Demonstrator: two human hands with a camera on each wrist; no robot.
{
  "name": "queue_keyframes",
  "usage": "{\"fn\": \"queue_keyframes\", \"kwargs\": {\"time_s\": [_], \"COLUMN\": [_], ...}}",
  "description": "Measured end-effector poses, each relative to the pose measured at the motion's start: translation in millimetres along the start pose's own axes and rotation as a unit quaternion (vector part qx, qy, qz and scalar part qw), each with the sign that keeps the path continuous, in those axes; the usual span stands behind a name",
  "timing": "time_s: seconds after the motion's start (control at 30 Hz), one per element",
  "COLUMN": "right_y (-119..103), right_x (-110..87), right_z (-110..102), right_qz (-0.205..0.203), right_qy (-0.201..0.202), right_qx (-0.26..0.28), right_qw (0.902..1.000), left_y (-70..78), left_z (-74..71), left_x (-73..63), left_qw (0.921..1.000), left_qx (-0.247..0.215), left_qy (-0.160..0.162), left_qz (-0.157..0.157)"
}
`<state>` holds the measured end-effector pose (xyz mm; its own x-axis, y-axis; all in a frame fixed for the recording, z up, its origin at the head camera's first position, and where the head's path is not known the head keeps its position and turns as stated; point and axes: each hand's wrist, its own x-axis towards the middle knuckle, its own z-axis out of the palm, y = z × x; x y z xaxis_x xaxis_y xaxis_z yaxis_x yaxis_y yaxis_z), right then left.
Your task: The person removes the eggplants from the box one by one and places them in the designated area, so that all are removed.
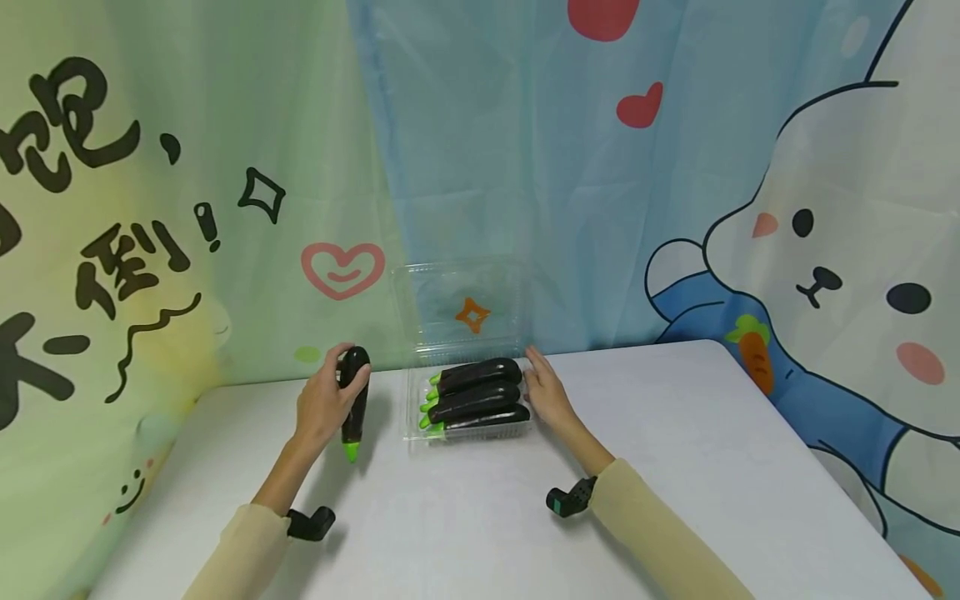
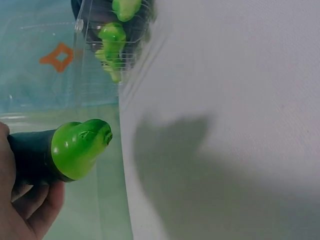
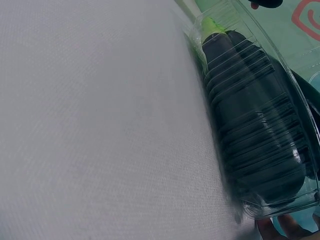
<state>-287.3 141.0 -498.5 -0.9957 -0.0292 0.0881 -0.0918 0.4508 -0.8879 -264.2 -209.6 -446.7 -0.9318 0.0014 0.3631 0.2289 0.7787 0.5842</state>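
Note:
My left hand grips a dark eggplant by its upper part, left of the clear plastic box. The eggplant hangs with its bright green stem end pointing down. Several more eggplants lie side by side in the clear plastic box, green ends to the left. The box's hinged lid stands raised at the back. At the box's right end, my right hand rests its fingers against the wall, fingers extended.
The box stands on a white table near its back edge. Behind it hangs a printed curtain with hearts and a cartoon bear. Each wrist wears a small black camera, the left one and the right one.

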Motion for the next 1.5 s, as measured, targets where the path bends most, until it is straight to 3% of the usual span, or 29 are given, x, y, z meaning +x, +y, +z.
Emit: {"fn": "queue_keyframes", "kwargs": {"time_s": [0.13,0.4,0.73,1.13,1.3,1.5], "right_y": [-1,0,0,-3,-4,-5], "right_x": [-0.7,1.2,0.9,0.1,-0.8,-1.1], "right_z": [0,0,-1,0,0,0], "right_qz": [0.001,-0.001,-0.002,0.006,0.007,0.006], "right_qy": [0.002,-0.001,-0.001,-0.004,-0.002,0.001], "right_qx": [-0.003,-0.004,-0.005,-0.003,0.001,-0.004], "right_qw": [1.0,1.0,1.0,1.0,1.0,1.0], "left_y": [-2.9,-7.3,-8.6,-13.2,-15.7,-17.5], "left_z": [-0.7,-0.6,-1.5,0.0,0.9,4.5], "left_x": [-1.7,-2.2,-1.6,-2.9,-1.0,-0.6], "left_qw": [0.9998,0.9992,0.9963,0.992,0.9903,0.9888], "left_qx": [0.017,-0.009,-0.037,-0.088,-0.084,-0.096], "left_qy": [0.011,0.037,0.074,0.087,0.104,0.113], "left_qz": [0.001,-0.015,0.023,0.025,0.038,0.018]}}
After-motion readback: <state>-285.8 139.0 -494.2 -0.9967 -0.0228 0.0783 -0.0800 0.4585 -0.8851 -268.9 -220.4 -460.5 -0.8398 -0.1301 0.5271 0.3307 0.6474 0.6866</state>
